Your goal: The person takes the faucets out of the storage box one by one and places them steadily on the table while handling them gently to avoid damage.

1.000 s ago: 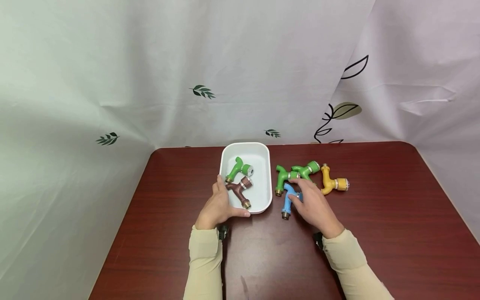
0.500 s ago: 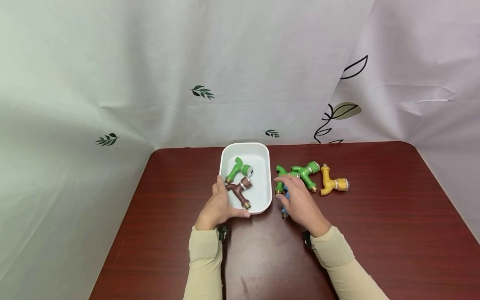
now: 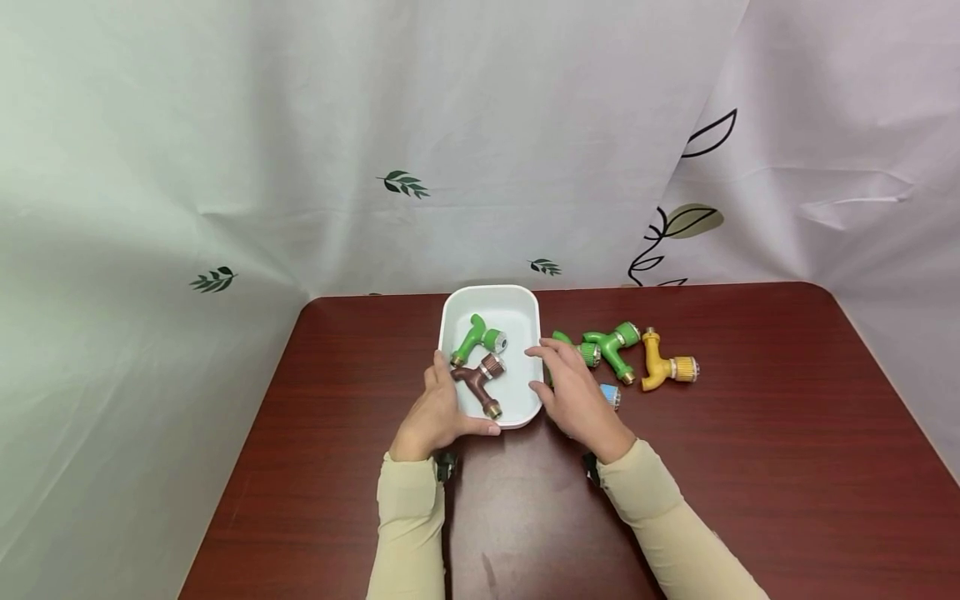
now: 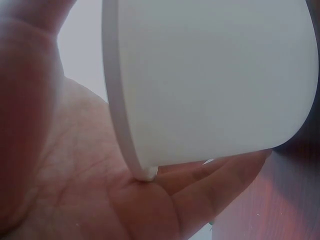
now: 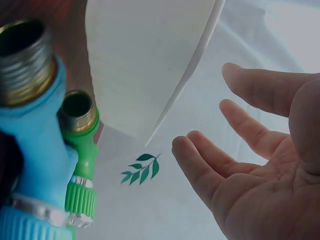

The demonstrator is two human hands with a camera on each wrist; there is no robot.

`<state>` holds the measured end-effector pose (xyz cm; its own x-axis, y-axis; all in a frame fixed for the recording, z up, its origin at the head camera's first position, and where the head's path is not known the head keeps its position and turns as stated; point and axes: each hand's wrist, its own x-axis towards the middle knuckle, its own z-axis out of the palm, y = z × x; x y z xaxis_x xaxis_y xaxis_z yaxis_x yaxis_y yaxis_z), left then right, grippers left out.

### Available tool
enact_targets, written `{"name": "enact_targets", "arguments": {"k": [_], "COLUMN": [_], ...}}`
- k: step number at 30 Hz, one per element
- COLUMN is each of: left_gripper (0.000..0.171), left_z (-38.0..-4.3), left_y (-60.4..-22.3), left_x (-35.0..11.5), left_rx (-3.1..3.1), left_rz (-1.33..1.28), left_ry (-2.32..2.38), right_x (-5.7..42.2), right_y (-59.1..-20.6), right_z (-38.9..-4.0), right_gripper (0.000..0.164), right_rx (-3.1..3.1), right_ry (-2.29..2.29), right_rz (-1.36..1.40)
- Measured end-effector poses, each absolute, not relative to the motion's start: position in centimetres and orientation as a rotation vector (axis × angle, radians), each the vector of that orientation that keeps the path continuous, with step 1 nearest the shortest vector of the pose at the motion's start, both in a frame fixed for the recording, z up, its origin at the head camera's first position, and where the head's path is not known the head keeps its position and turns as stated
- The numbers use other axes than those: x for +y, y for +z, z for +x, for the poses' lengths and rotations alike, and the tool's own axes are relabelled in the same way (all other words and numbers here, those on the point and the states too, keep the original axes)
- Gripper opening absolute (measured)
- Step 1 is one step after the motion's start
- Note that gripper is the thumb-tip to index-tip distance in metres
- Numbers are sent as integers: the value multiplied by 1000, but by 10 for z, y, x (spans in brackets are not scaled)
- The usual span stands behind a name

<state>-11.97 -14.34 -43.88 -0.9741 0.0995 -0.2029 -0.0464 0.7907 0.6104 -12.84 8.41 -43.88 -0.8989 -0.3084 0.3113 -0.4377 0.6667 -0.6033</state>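
My left hand holds a white plastic tray at its near left corner, thumb along the front and fingers down the left side. In the left wrist view the tray's wall rests against palm and fingers. A green tap and a brown tap lie inside. My right hand hovers at the tray's right rim, fingers spread and nothing between them in the right wrist view. A blue tap lies on the table, mostly hidden beneath that hand; its threaded end shows in the right wrist view.
Right of the tray lie a partly covered green tap, another green tap and a yellow tap. A white curtain with leaf prints hangs behind the dark red wooden table.
My right hand has moved left from over the blue tap to the tray's right rim, uncovering the blue tap's knob. The left hand and tray have stayed put.
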Motion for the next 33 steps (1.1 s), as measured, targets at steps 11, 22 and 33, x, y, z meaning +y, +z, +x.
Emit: {"name": "enact_targets", "arguments": {"k": [11,22,33], "left_gripper": [151,150,150], "left_z": [-120,-120,-120], "left_y": [-439,-438,-438], "left_x": [-143,-143,-144], "left_rx": [2759,2754,2752], "left_rz": [54,52,51], "left_ry": [948,944,924], "right_x": [68,53,42], "right_y": [-436,-436,-444], "right_z": [-133,-140,-144], "right_gripper": [41,44,41], "right_rx": [-2730,-2803,-2793], "right_ry": [1020,999,965], "right_rz": [675,727,815]}}
